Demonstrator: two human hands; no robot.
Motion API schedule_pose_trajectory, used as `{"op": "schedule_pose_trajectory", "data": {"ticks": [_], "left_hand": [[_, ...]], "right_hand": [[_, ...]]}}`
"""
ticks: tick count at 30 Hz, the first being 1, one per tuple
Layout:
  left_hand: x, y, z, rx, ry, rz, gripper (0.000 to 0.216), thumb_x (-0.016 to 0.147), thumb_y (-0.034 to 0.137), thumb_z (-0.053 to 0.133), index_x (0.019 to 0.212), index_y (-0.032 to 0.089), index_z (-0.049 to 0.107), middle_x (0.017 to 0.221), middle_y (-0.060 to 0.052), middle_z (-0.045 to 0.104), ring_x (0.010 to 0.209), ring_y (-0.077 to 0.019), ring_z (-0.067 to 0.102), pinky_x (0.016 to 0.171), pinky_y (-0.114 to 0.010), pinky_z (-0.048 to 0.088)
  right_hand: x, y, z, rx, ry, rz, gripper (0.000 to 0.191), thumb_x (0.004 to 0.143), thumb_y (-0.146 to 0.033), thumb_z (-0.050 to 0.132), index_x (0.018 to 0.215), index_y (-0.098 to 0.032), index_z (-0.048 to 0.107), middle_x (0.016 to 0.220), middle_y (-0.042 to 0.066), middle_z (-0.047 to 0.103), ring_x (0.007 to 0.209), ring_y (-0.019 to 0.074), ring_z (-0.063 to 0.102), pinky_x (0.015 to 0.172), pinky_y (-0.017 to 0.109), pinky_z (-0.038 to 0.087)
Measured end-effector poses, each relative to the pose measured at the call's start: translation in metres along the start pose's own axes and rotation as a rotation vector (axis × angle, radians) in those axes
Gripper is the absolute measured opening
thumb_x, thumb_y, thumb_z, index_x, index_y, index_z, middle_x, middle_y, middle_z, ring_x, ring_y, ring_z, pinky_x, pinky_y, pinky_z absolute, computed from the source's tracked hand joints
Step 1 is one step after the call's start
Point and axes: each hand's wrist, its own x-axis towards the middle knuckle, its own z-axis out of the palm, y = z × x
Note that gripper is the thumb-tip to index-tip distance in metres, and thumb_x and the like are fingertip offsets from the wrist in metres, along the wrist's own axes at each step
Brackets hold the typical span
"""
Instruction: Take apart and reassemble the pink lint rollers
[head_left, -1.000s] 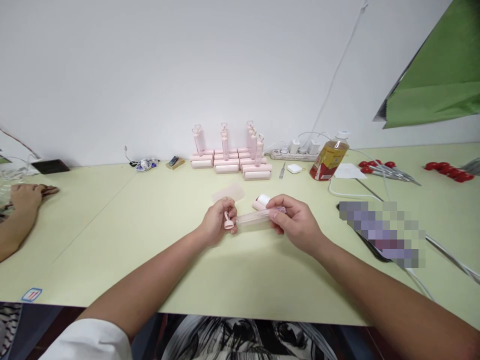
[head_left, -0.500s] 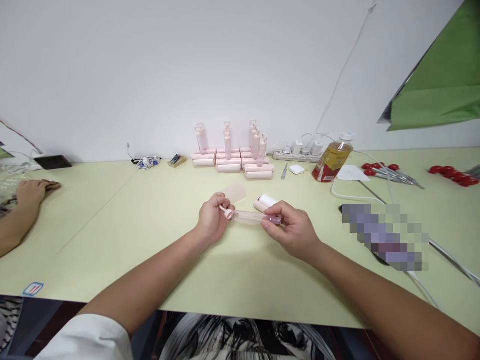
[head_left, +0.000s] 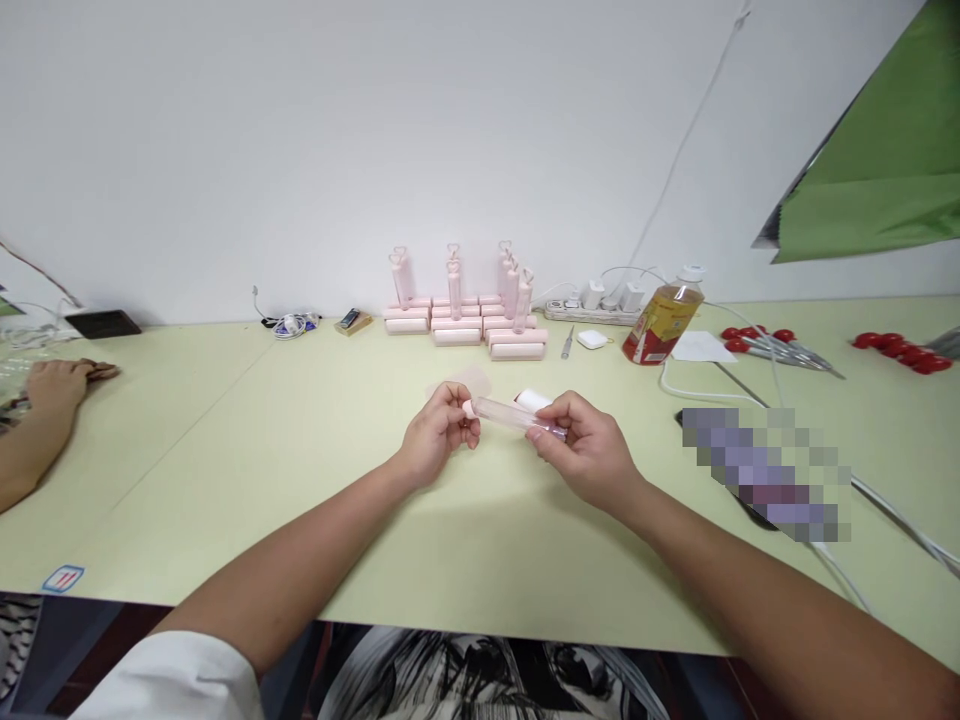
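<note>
My right hand (head_left: 589, 445) is closed round the right end of a clear pinkish lint roller handle (head_left: 506, 415), held above the table and tilted up to the left. At its left end sits a small pale pink cap (head_left: 469, 408), pinched by the fingers of my left hand (head_left: 436, 432). Those fingers hide most of the cap's loop. Behind my right hand lies a white roll (head_left: 531, 399), partly covered by the hand. A thin translucent pink piece (head_left: 474, 380) rests on the table behind my left hand.
Several pink lint rollers (head_left: 517, 345) stand along the wall. To their right are a screwdriver (head_left: 568, 343), a white square item (head_left: 592, 340), a power strip (head_left: 589, 312) and a drink bottle (head_left: 664, 318). Red-handled tools (head_left: 780, 345) lie farther right. Another person's hand (head_left: 56, 385) rests at far left.
The handle's left end has risen, so it now slants instead of lying nearly level. My left fingers have shifted from the cap's loop to around the cap.
</note>
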Motion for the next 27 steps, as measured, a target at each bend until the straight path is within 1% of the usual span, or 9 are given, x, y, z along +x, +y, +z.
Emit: {"op": "schedule_pose_trajectory", "data": {"ticks": [3, 6, 9, 12, 14, 18, 21, 25, 27], "left_hand": [[0.000, 0.002, -0.009, 0.166, -0.123, 0.006, 0.015, 0.077, 0.023, 0.055, 0.088, 0.020, 0.047, 0.065, 0.003, 0.052, 0.054, -0.0106, 0.048, 0.054, -0.023, 0.037], [-0.002, 0.005, -0.014, 0.341, -0.219, 0.033, 0.018, 0.085, 0.034, 0.056, 0.094, 0.021, 0.048, 0.067, 0.003, 0.050, 0.057, -0.0106, 0.046, 0.057, -0.024, 0.037], [-0.004, 0.008, -0.017, 0.458, -0.266, 0.061, 0.026, 0.086, 0.043, 0.059, 0.098, 0.020, 0.053, 0.068, 0.003, 0.048, 0.057, -0.0096, 0.043, 0.056, -0.023, 0.035], [-0.004, 0.011, -0.019, 0.550, -0.305, 0.045, 0.030, 0.085, 0.045, 0.060, 0.099, 0.019, 0.058, 0.068, 0.003, 0.047, 0.056, -0.0090, 0.039, 0.052, -0.022, 0.032], [-0.003, 0.012, -0.021, 0.604, -0.324, 0.013, 0.033, 0.086, 0.046, 0.059, 0.101, 0.018, 0.062, 0.065, 0.003, 0.047, 0.053, -0.0086, 0.037, 0.050, -0.021, 0.030], [-0.001, 0.011, -0.025, 0.661, -0.341, -0.016, 0.035, 0.086, 0.046, 0.059, 0.102, 0.017, 0.068, 0.063, 0.002, 0.048, 0.049, -0.0072, 0.034, 0.046, -0.021, 0.027], [-0.001, 0.007, -0.025, 0.663, -0.326, -0.009, 0.035, 0.086, 0.047, 0.058, 0.102, 0.017, 0.068, 0.067, 0.000, 0.055, 0.052, -0.0083, 0.041, 0.048, -0.021, 0.033], [-0.001, 0.003, -0.022, 0.622, -0.299, -0.026, 0.037, 0.085, 0.048, 0.058, 0.102, 0.016, 0.067, 0.060, 0.000, 0.056, 0.049, -0.0096, 0.045, 0.049, -0.022, 0.036], [-0.002, 0.001, -0.020, 0.576, -0.311, -0.035, 0.038, 0.086, 0.049, 0.057, 0.104, 0.016, 0.065, 0.072, -0.003, 0.062, 0.050, -0.0091, 0.048, 0.050, -0.023, 0.038]], "right_hand": [[0.006, 0.003, -0.007, 0.032, -0.084, -0.011, 0.013, 0.082, -0.033, 0.057, 0.086, -0.020, 0.057, 0.066, -0.002, 0.054, 0.054, 0.0116, 0.046, 0.051, 0.024, 0.037], [0.012, 0.003, -0.014, -0.015, -0.167, -0.007, 0.020, 0.084, -0.029, 0.050, 0.095, -0.018, 0.064, 0.065, -0.002, 0.054, 0.054, 0.0117, 0.045, 0.052, 0.025, 0.036], [0.015, 0.002, -0.020, -0.089, -0.272, -0.002, 0.027, 0.084, -0.031, 0.053, 0.101, -0.019, 0.070, 0.064, -0.002, 0.056, 0.054, 0.0117, 0.045, 0.052, 0.024, 0.035], [0.015, 0.003, -0.023, -0.186, -0.435, -0.067, 0.032, 0.084, -0.039, 0.059, 0.108, -0.021, 0.071, 0.065, -0.002, 0.057, 0.057, 0.0117, 0.046, 0.054, 0.023, 0.035], [0.016, 0.005, -0.024, -0.222, -0.503, -0.109, 0.035, 0.086, -0.042, 0.058, 0.113, -0.022, 0.070, 0.065, -0.002, 0.058, 0.058, 0.0116, 0.046, 0.056, 0.022, 0.035], [0.019, 0.008, -0.025, -0.266, -0.555, -0.130, 0.038, 0.090, -0.043, 0.052, 0.119, -0.022, 0.066, 0.069, -0.002, 0.059, 0.060, 0.0121, 0.047, 0.058, 0.022, 0.036], [0.019, 0.007, -0.024, -0.312, -0.596, -0.128, 0.035, 0.092, -0.041, 0.050, 0.119, -0.022, 0.064, 0.071, -0.001, 0.059, 0.062, 0.0134, 0.049, 0.059, 0.023, 0.036], [0.017, 0.004, -0.023, -0.373, -0.595, -0.148, 0.034, 0.093, -0.039, 0.048, 0.120, -0.023, 0.061, 0.072, 0.000, 0.060, 0.064, 0.0152, 0.052, 0.062, 0.025, 0.037], [0.017, 0.006, -0.022, -0.392, -0.580, -0.175, 0.034, 0.093, -0.039, 0.048, 0.121, -0.023, 0.061, 0.074, 0.000, 0.062, 0.065, 0.0158, 0.053, 0.063, 0.025, 0.038]]}}
